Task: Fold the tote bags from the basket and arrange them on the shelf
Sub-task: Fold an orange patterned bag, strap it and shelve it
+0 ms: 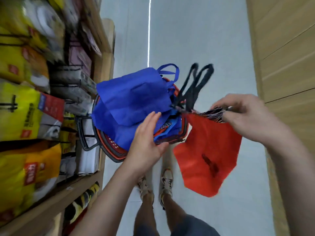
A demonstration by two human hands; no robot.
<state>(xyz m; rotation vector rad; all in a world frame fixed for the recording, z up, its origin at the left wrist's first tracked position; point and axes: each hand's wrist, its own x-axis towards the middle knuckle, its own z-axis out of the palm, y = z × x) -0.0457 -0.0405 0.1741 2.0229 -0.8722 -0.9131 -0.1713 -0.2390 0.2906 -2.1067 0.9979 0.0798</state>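
An orange tote bag (207,152) with black handles (196,84) hangs in the air on the right. My right hand (247,116) pinches it at its patterned top edge. A red and black basket (112,147) stands on the floor in the middle, filled with blue tote bags (131,103). My left hand (146,142) hovers over the basket's near side with straight fingers, close to or touching the blue fabric. The wooden shelf (56,200) runs along the left.
The shelf on the left is packed with yellow bags and boxes (22,116) and white packets (88,155). A wooden wall (286,65) stands on the right. Grey floor (187,40) stretches ahead. My two feet (156,184) are below the basket.
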